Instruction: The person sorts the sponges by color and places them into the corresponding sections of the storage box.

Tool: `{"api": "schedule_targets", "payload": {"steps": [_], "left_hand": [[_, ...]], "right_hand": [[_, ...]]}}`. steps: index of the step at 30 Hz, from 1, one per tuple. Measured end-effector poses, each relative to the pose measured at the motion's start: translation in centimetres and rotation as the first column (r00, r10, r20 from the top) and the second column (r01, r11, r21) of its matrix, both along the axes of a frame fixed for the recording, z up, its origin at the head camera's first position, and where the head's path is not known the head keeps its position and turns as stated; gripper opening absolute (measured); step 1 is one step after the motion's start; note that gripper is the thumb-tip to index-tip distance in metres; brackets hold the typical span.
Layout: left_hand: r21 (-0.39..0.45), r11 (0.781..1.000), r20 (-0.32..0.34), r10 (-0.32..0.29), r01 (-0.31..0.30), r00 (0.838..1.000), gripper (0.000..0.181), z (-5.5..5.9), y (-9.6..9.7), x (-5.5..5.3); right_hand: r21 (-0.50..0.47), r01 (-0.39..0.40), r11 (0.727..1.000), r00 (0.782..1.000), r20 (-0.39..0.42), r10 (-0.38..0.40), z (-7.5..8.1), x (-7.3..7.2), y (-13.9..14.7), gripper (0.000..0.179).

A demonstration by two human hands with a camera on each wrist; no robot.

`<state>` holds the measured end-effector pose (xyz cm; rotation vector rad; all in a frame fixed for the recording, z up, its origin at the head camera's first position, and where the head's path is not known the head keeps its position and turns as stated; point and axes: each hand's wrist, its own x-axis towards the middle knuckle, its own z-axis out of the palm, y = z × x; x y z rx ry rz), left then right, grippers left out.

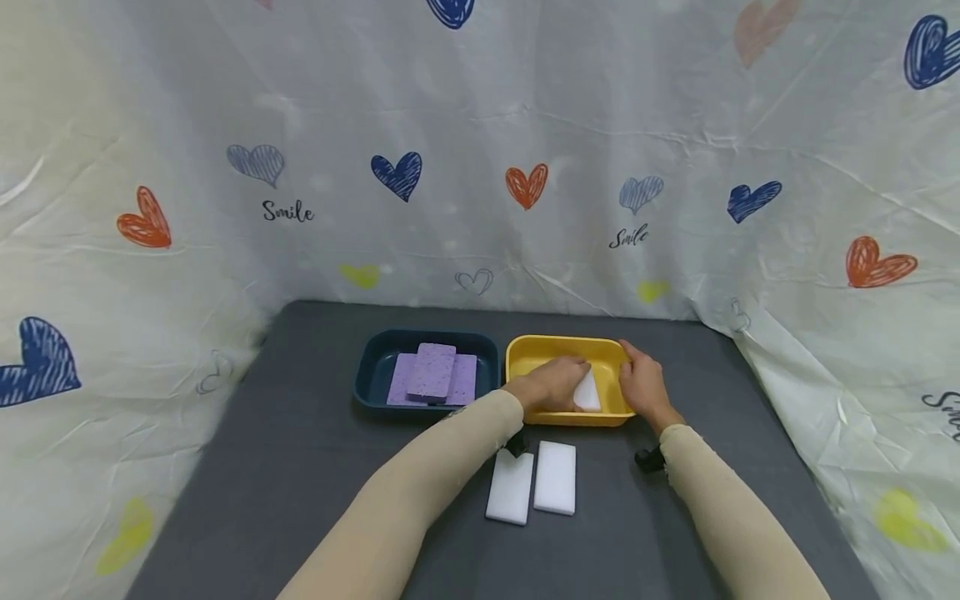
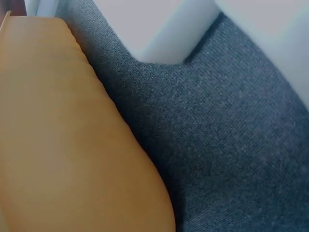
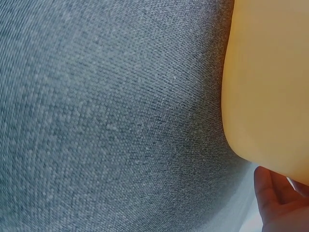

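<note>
The left hand (image 1: 553, 384) is positioned inside the yellow tray (image 1: 566, 340), its fingers bent around a white sponge block (image 1: 588, 393). The gap between thumb and fingers is taken up by the block; the exact contact points of the fingertips are hidden. The visible portion of this block is matte white, plain and roughly triangular in outline, the remainder being covered by the hand. It is located in the right half of the tray.

The right hand (image 1: 643, 385) grips the tray at its right-hand rim, near the far corner. Its fingers are partly closed, with the tray edge between them and the thumb.

The tray is rectangular, with rounded corners and smooth walls, and stands on the dark grey tabletop (image 1: 300, 483). Two further white blocks lie flat on the tabletop in front of it: a left block (image 1: 510, 492) and a right block (image 1: 555, 477). Both are rectangular, thick and straight-edged, set side by side with a narrow gap.

Just left of the yellow tray stands a dark blue tray (image 1: 362, 379). It contains purple speckled sponges; the upper sponge (image 1: 432, 372) lies across those beneath.
</note>
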<state>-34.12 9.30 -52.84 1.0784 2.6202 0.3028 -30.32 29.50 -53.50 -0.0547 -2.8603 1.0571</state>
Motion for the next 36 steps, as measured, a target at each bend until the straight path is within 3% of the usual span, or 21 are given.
{"api": "schedule_targets", "payload": {"steps": [9, 12, 14, 17, 21, 25, 36], "left_hand": [[-0.023, 1.0, -0.004, -0.005, 0.005, 1.0, 0.089, -1.2, 0.1, -0.9], [-0.017, 1.0, 0.022, 0.016, -0.015, 1.0, 0.094, -0.3, -0.2, -0.5], [0.002, 0.999, 0.049, 0.032, -0.032, 0.998, 0.097, -0.6, -0.3, -0.7], [0.016, 0.999, 0.057, 0.046, -0.047, 0.997, 0.099, 0.4, -0.9, 0.1], [0.031, 0.998, 0.035, 0.056, -0.057, 0.998, 0.096, 1.3, -1.4, 1.1], [0.049, 0.997, 0.038, 0.066, -0.068, 0.997, 0.096, 1.5, -1.3, 1.3], [0.112, 0.993, -0.018, -0.02, 0.022, 1.0, 0.086, 3.7, -1.0, 2.5]], "right_hand": [[0.012, 0.002, 1.0, 1.0, 0.01, -0.002, 0.3, -0.3, -0.3, 0.056], [0.015, 0.001, 1.0, 1.0, 0.005, -0.001, 0.4, -0.4, -0.3, 0.056], [0.011, -0.001, 1.0, 1.0, 0.009, 0.0, 0.5, -0.3, -0.3, 0.056], [0.002, -0.002, 1.0, 1.0, 0.025, 0.002, 0.5, -0.2, -0.3, 0.056], [-0.006, -0.002, 1.0, 0.999, 0.033, 0.002, 0.5, 0.1, -0.3, 0.056], [-0.002, -0.011, 1.0, 1.0, 0.014, 0.011, 0.4, 0.2, -0.2, 0.056], [0.013, -0.018, 1.0, 0.999, -0.027, 0.019, 0.0, 0.2, 0.1, 0.057]]}}
